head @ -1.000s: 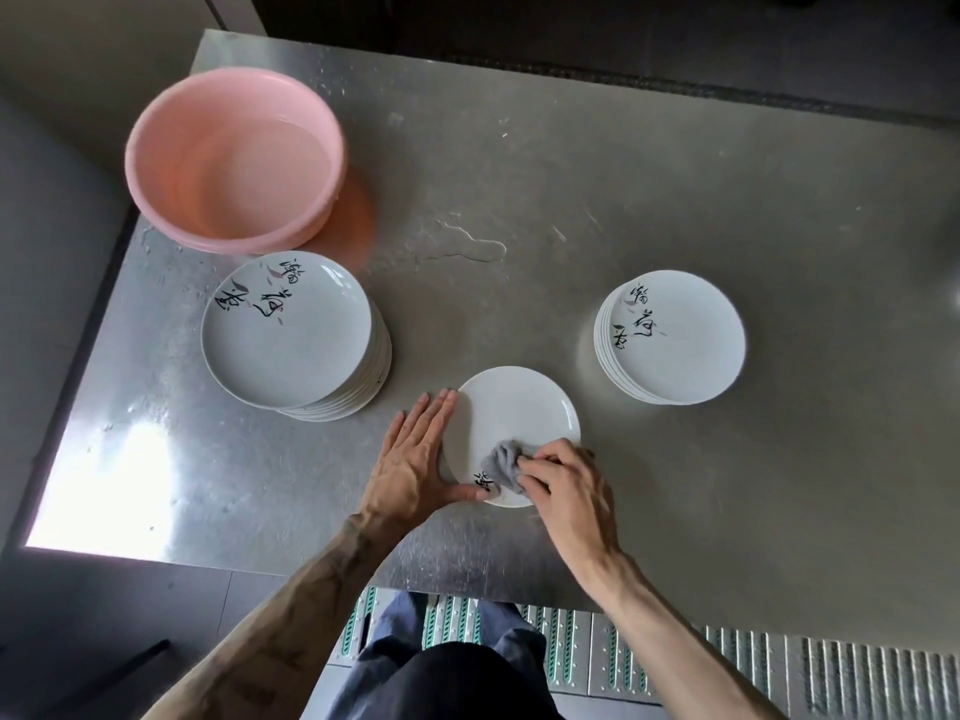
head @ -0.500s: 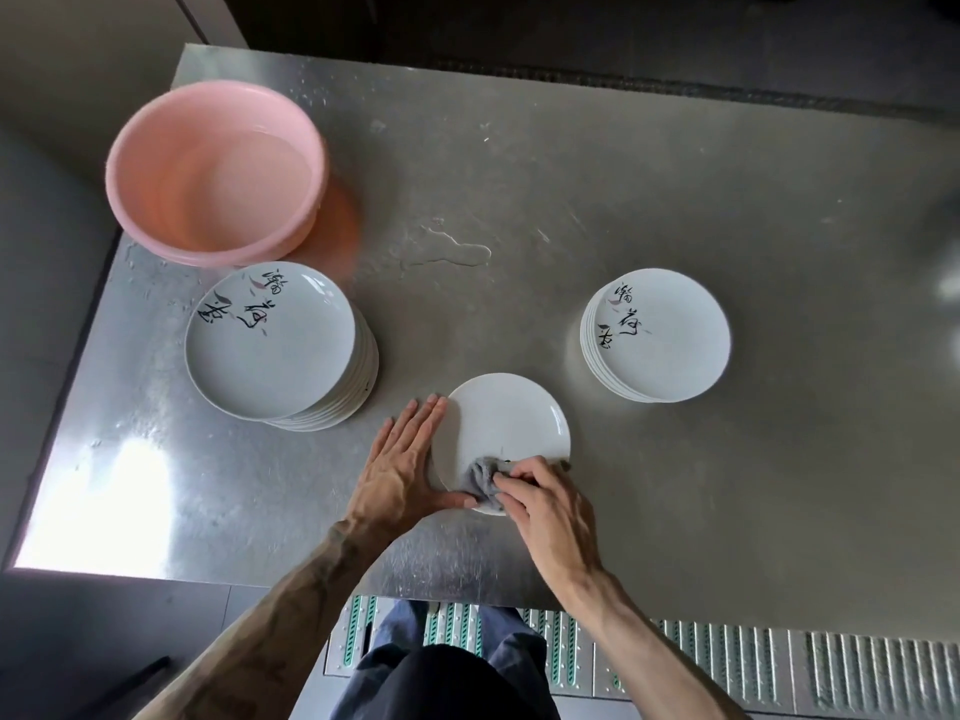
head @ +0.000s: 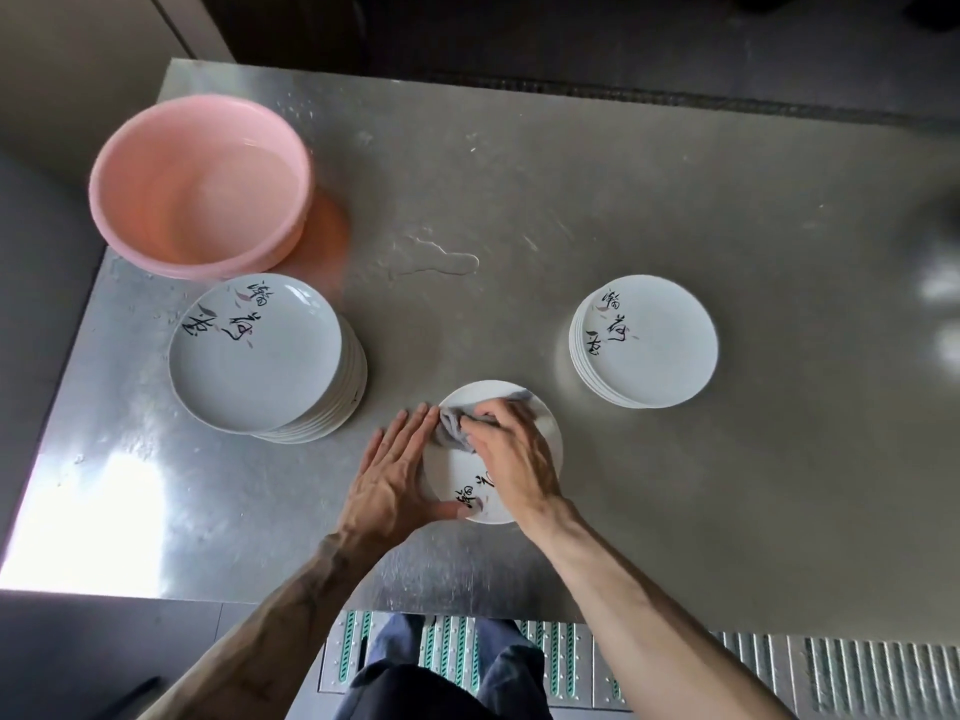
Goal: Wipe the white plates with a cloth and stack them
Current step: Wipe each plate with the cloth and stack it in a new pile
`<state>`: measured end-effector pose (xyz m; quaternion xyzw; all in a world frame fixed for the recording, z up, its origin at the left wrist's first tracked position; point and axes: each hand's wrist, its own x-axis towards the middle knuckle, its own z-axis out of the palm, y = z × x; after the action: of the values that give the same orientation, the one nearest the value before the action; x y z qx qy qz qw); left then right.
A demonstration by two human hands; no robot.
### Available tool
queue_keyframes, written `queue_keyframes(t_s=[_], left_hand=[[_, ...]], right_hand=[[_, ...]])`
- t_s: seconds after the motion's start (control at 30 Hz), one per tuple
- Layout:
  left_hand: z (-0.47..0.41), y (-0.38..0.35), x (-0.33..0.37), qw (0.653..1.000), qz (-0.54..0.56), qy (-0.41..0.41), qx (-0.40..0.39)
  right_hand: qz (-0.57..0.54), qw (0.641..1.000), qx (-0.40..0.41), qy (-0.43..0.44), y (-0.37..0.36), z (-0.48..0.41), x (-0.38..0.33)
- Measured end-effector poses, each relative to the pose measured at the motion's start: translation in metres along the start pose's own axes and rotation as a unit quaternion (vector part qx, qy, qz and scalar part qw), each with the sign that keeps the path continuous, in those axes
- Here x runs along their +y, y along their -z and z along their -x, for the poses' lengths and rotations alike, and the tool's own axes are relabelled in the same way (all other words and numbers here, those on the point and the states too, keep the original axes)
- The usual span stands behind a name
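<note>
**Containers.** One container is noted: a round pink plastic basin [head: 135, 163], set to the far left of the single plate [head: 460, 472]. A shallow level of clear water appears to be held in it; nothing else is seen inside.

**Task item.** The single plate is found flat and face up on the table [head: 623, 200], close to the near edge. It is white, glossy, round and shallow, so no long axis is recorded. Its brushed black and pink motif [head: 475, 493] is turned toward the plate's near rim.

**Cloth.** A grey cloth [head: 452, 420], soft and crumpled, is bunched on the far-left part of the plate. Its length is run from the left rim toward the far rim.

**Hands.** The right hand [head: 511, 454] is laid over the plate from the near side. Its grip is closed, with the fingers curled round the cloth, which is pressed onto the plate's face. The left hand [head: 389, 470] is placed against the plate's left rim. Its grip is open, with the fingers straight and together and the thumb touching the near rim.

**Surroundings.** A left stack [head: 254, 356] of like plates is seen to the left of the plate, near but apart. A right stack [head: 649, 340] is seen to its far right, also apart. On both top plates the motif is set at the far left of the face. The table is of dull grey metal, with bright glare to the near left of the plate. A thin puddle [head: 436, 257] is noted beyond the plate's far rim.
</note>
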<state>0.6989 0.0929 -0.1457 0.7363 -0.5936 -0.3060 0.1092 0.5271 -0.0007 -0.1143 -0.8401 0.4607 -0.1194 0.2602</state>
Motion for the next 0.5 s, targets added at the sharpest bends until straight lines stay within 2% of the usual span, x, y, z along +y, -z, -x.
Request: queue_keyframes(t_s=[0.13,0.2,0.3,0.4,0.5], left_hand=[[0.001,0.001,0.000,1.000,-0.002,-0.001,-0.003],[0.000,0.002,0.001,1.000,-0.003,-0.001,-0.004],[0.001,0.004,0.003,1.000,-0.002,0.000,-0.006],[0.001,0.004,0.005,1.000,0.000,0.001,-0.013],[0.001,0.006,0.006,1.000,-0.006,0.002,-0.014]], right_hand=[[0.042,0.996,0.059,-0.058,0.015,0.002,0.019],[0.073,0.994,0.052,-0.063,0.018,0.022,0.024],[0.101,0.994,0.022,-0.040,0.024,0.034,0.032],[0.100,0.994,0.023,-0.043,0.018,0.002,0.026],[0.098,0.994,-0.003,0.040,0.004,-0.025,0.010]])
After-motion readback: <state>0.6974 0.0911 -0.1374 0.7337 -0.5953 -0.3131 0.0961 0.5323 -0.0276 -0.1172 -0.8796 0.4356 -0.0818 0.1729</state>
